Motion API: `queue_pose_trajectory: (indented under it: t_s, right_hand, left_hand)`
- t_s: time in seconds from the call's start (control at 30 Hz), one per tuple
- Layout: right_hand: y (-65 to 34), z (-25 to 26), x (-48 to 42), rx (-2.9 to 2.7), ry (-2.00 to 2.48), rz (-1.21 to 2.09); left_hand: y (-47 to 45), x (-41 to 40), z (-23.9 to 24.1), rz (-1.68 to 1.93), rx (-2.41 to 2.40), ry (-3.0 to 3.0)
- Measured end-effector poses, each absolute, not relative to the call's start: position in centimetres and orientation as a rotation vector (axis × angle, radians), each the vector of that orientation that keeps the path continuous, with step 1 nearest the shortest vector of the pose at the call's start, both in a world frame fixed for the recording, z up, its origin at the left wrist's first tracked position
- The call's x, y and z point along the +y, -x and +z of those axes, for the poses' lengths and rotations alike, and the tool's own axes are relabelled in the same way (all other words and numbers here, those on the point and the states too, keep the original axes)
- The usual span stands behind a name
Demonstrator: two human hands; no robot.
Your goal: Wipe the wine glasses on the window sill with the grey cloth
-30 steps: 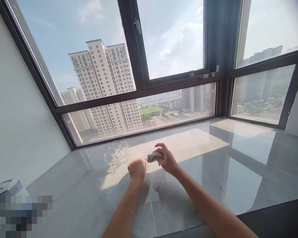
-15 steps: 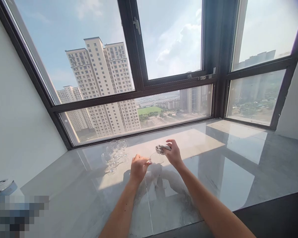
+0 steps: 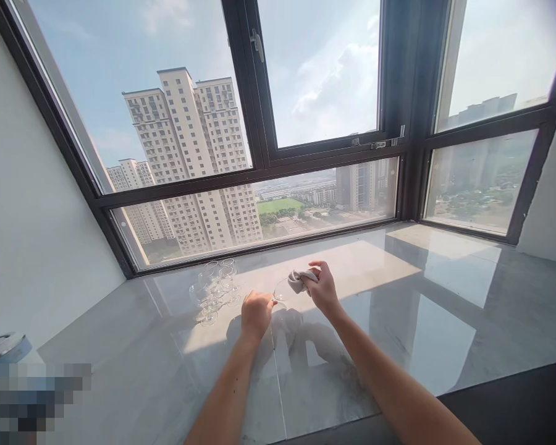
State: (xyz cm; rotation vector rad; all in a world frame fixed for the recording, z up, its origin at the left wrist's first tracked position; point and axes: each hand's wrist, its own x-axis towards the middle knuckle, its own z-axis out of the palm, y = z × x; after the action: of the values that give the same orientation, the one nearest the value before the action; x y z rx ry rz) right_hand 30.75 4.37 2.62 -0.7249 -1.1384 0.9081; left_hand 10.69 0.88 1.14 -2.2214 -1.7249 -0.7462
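Note:
My left hand [image 3: 258,312] is closed on the stem end of a clear wine glass [image 3: 282,290], which is tilted with its bowl towards the right. In my right hand [image 3: 323,287] is a bunched grey cloth [image 3: 298,281], pressed at the rim side of the bowl. The cloth hides part of the rim, and the glass's foot is mostly covered by my left fingers. Both hands are held above the glossy sill, whose surface mirrors them.
Several clear stemmed glasses [image 3: 214,287] stand upright in a group left of my hands, near the window. The polished grey sill [image 3: 338,395] ends at a front edge. Dark window frames [image 3: 259,179] border its back. A white container [image 3: 7,352] stands at far left, partly pixelated.
The wine glass and my left hand have shifted slightly left. The cloth has moved a little left at the bowl's rim, while my right hand has barely moved.

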Motion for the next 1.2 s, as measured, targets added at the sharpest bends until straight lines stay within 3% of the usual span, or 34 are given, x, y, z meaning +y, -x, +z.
queue_pose_trajectory:
  t_s: [0.47, 0.7, 1.0, 1.2]
  right_hand:
    - [-32.1, 2.2, 4.5, -1.451, 0.821, 1.243]
    - [-31.8, 1.9, 4.6, -1.51, 0.811, 1.084]
    - [-31.4, 1.0, 5.2, -1.196, 0.962, 1.132]
    - [-31.7, 1.4, 4.5, -1.284, 1.07, 1.317]
  left_hand:
    - [-10.6, -0.1, 2.2, -0.827, -1.649, 2.506]
    - [-10.5, -0.1, 2.3, -0.925, -1.996, 2.733]
    - [-10.4, -0.4, 2.1, -0.914, -1.79, 2.462]
    - [-10.2, -0.6, 2.5, -0.798, -1.76, 2.442]
